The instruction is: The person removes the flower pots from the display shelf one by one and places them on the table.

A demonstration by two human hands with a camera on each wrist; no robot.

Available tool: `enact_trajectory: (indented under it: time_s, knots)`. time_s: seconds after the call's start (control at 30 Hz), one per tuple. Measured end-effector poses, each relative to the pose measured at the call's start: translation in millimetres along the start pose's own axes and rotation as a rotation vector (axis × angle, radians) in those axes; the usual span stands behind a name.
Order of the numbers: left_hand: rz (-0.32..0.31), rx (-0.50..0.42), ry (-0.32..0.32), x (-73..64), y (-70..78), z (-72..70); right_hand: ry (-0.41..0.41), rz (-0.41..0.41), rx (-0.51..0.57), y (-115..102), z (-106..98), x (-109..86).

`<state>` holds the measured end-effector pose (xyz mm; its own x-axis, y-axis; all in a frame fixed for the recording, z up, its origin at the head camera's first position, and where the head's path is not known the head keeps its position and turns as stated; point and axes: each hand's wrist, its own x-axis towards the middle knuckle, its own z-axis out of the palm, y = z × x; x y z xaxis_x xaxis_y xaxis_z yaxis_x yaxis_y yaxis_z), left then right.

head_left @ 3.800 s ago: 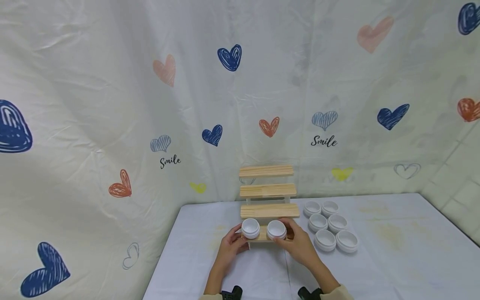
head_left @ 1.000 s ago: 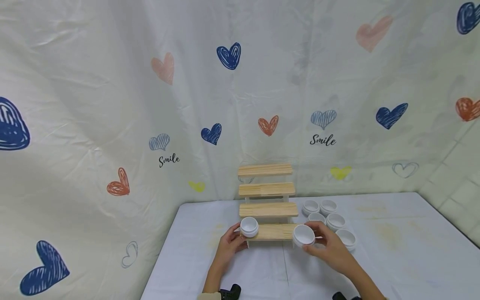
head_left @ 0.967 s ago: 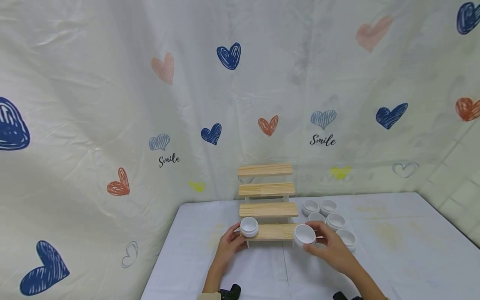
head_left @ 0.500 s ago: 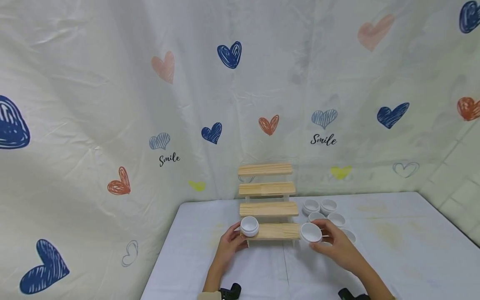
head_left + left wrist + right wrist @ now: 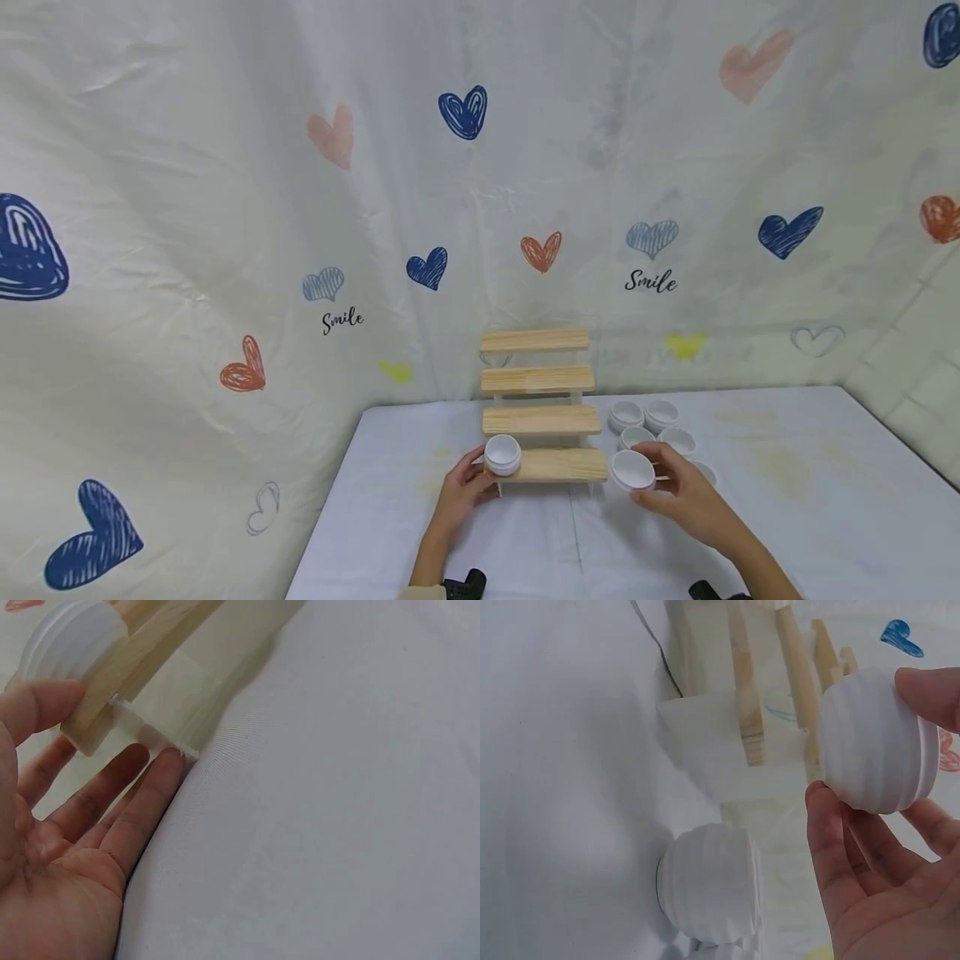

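A wooden display stand [image 5: 538, 378] rises in several steps near the back of the table. A small white ribbed bowl [image 5: 502, 454] sits on the left end of its lowest step [image 5: 562, 465]. My left hand [image 5: 459, 492] holds that end of the step; in the left wrist view its thumb lies at the bowl's base, against the plank, with the other fingers below by the clear leg [image 5: 146, 727]. Just right of the stand, my right hand [image 5: 690, 500] holds a second white ribbed bowl [image 5: 874, 742] above the table, thumb on one side, fingers on the other.
Several more white bowls [image 5: 626, 415] stand in two columns on the white-covered table [image 5: 787, 483], right of the stand; my right hand partly hides the front ones. A heart-printed white curtain [image 5: 420, 192] hangs close behind the stand.
My right hand has carried its bowl from the right part of the lowest step off to the right, toward the other bowls. The left hand and its nearby bowl stay in place.
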<state>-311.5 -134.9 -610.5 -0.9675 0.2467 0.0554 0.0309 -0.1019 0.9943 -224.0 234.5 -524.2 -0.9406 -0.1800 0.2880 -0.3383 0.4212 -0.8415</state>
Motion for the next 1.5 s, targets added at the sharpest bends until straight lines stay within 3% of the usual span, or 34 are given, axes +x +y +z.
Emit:
enact_trajectory:
  time_s: [0.33, 0.63, 0.97, 1.2, 1.5]
  knots:
    - [0.008, 0.007, -0.003, -0.1, -1.1, 1.4, 0.036, -0.026, -0.044, 7.3, -7.2, -11.8]
    - [0.011, 0.008, 0.009, 0.7, -1.8, 0.4, 0.042, 0.05, -0.091, 6.0, -16.7, -19.8]
    - [0.002, 0.018, 0.007, -0.7, -0.8, 0.9, 0.049, 0.024, -0.114, 15.2, -20.3, -28.3]
    - [0.034, 0.034, -0.007, -2.5, -1.1, 0.7, 0.041, 0.058, -0.127, 18.5, -20.4, -31.4]
    - [0.01, 0.016, 0.001, -1.4, 0.0, 1.2, 0.021, 0.096, -0.1, 24.8, -22.6, -34.5]
